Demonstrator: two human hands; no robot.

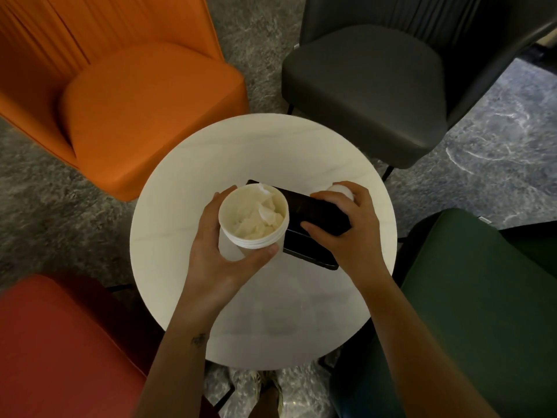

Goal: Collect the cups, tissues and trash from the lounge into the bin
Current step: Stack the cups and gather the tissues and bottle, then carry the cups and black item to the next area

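Gripping round tissue-stuffed cup (pixel 230 250) (L hand (pixel 215 262)), glossy phone (pixel 313 211) (R hand (pixel 352 230))

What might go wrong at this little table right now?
The tissues piled in the cup that the left hand holds may spill if it tilts. The right hand grips a black flat object with a white item at its fingertips; one may slip. It looks like a phone, perhaps not trash.

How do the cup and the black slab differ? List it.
The cup is white and round; the black slab is flat. The cup holds tissues; the slab holds nothing. The left hand grips the cup, the right hand the slab. Both are over the table.
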